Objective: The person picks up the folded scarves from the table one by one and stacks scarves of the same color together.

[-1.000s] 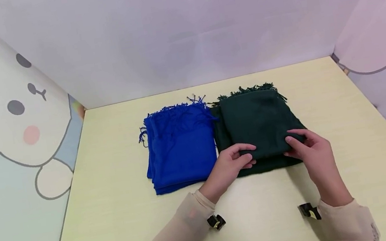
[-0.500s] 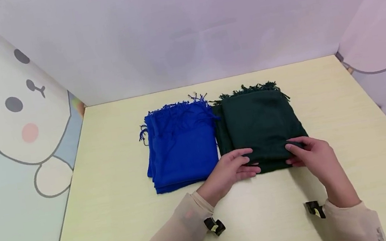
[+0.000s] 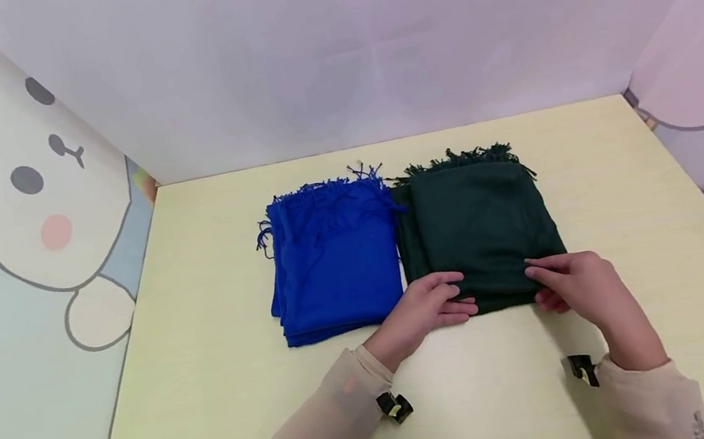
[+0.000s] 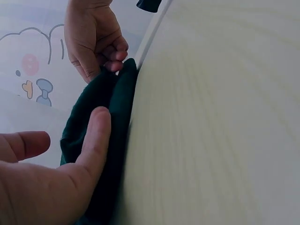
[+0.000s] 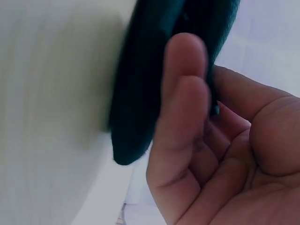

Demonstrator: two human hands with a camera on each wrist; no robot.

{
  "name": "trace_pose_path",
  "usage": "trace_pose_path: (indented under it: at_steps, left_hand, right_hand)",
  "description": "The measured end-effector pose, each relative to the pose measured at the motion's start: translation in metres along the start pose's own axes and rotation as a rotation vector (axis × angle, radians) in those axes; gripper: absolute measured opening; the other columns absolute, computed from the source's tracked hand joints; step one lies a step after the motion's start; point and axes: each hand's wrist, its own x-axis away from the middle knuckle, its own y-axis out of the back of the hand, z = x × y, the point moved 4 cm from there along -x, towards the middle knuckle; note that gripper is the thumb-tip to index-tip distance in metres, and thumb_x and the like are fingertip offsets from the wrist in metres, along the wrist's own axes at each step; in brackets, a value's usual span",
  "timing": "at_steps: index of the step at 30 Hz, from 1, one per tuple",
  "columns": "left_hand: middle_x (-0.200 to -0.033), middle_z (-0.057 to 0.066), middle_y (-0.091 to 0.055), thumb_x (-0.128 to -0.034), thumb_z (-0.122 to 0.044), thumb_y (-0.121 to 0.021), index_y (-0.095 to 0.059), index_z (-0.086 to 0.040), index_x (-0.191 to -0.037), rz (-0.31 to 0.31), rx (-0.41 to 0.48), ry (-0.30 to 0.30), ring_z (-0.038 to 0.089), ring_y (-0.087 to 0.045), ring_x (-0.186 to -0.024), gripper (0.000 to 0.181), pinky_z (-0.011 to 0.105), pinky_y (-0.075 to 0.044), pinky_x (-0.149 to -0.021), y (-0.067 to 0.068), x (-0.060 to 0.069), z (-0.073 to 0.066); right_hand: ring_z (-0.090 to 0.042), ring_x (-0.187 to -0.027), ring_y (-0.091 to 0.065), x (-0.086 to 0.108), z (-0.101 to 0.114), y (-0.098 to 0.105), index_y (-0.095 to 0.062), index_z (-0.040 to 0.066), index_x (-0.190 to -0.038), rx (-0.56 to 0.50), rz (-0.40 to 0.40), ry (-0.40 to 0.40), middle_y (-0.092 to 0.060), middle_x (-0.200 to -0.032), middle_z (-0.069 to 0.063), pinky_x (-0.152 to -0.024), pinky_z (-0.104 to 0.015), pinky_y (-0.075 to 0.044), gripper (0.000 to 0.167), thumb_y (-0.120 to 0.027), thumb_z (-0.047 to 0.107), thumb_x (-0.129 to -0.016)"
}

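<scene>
A folded dark green fringed scarf [image 3: 482,223] lies on the table, its fringe toward the back. My left hand [image 3: 426,312] touches its front left part with fairly straight fingers. In the left wrist view a finger [image 4: 96,136] lies along the scarf's front edge. At the front right corner, my right hand [image 3: 580,284] pinches the scarf's upper layer between thumb and fingers. In the right wrist view the curled fingers [image 5: 180,126] sit against the green cloth [image 5: 140,89], which partly hides the thumb's tip. Directly left of it lies a folded blue fringed scarf [image 3: 340,259].
The pale yellow table [image 3: 214,392] ends at a white back wall [image 3: 300,53]. Cartoon-printed side panels [image 3: 8,248] stand at left and right. Small black clips [image 3: 395,406] hang at both sleeves.
The green scarf's upper layer has come forward and down over the lower one, nearer its front edge. Both hands moved slightly toward me. The left fingers straightened; the right hand shifted right.
</scene>
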Motion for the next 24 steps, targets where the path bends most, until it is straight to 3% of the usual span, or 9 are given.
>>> trace_pose_path:
  at_steps: [6, 11, 18, 24]
  left_hand:
    - [-0.111, 0.017, -0.072, -0.104, -0.017, -0.051, -0.054, -0.012, -0.139, 0.111, -0.033, 0.038, 0.031, -0.071, -0.101, 0.036, 0.041, -0.057, -0.088, 0.002, 0.003, 0.0]
    - [-0.111, 0.013, -0.073, -0.1051, -0.02, -0.05, -0.049, -0.018, -0.145, 0.197, -0.066, 0.035, 0.03, -0.072, -0.101, 0.04, 0.041, -0.057, -0.088, 0.001, 0.008, -0.003]
    - [-0.112, 0.014, -0.073, -0.1053, -0.02, -0.049, -0.042, -0.015, -0.15, 0.204, -0.109, 0.031, 0.03, -0.072, -0.1, 0.045, 0.041, -0.057, -0.088, -0.004, 0.011, -0.007]
    - [-0.11, 0.014, -0.073, -0.1049, -0.019, -0.049, -0.042, -0.013, -0.149, 0.164, -0.116, 0.036, 0.03, -0.072, -0.1, 0.046, 0.043, -0.057, -0.089, -0.003, 0.012, -0.006]
  right_hand:
    - [-0.022, -0.056, -0.065, 0.002, -0.001, 0.003, -0.065, 0.0, -0.126, 0.079, -0.003, -0.027, -0.065, -0.063, -0.006, -0.052, -0.034, -0.053, 0.05, -0.059, 0.043, -0.1]
    - [-0.024, -0.052, -0.061, 0.004, 0.003, 0.006, -0.062, 0.002, -0.128, 0.106, 0.009, -0.047, -0.062, -0.06, -0.006, -0.049, -0.035, -0.05, 0.054, -0.053, 0.048, -0.101]
    - [-0.023, -0.049, -0.059, 0.005, 0.009, 0.003, -0.055, 0.0, -0.137, 0.123, 0.085, -0.049, -0.061, -0.059, -0.005, -0.049, -0.037, -0.05, 0.05, -0.049, 0.037, -0.104]
    - [-0.023, -0.049, -0.059, 0.004, 0.01, -0.002, -0.049, 0.0, -0.143, 0.124, 0.118, -0.05, -0.062, -0.059, -0.006, -0.049, -0.038, -0.051, 0.055, -0.049, 0.04, -0.104]
